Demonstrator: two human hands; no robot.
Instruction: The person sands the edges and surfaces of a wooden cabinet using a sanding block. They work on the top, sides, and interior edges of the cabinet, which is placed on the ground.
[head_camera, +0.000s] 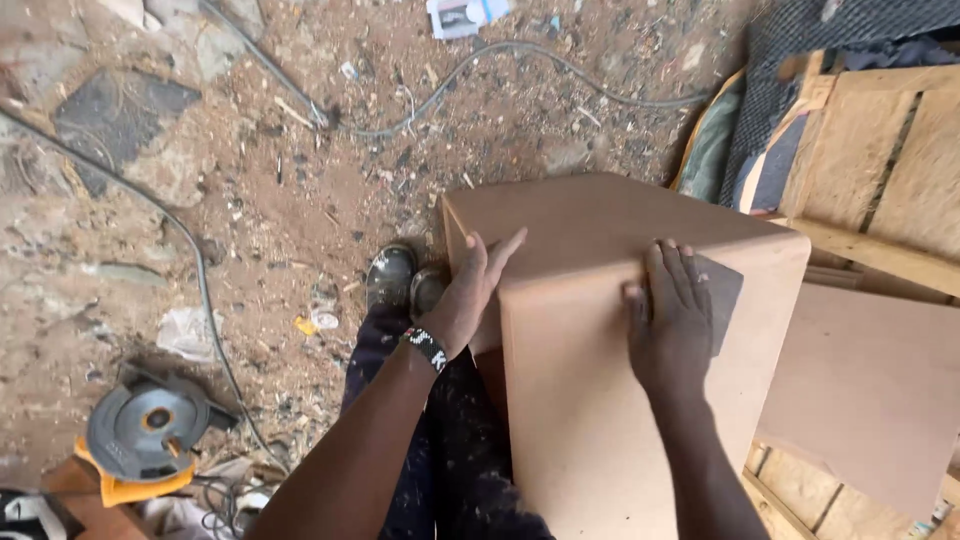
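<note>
Two bare hands sanding the edge of a plain brown fibreboard box (600, 330).

The left hand (468, 296) lies flat, fingers spread, against the box's left upper edge, its grip closed on nothing. The right hand (672, 325) presses a dark grey sheet of sandpaper (722, 290) against the front face just below the top edge, fingers laid over it. The box rests tilted against the person's legs above the dusty earth floor (280, 200). Its panels look joined and smooth but bare, so finishing seems underway. A grey and orange circular saw (145, 435) lies well apart at lower left.
</note>
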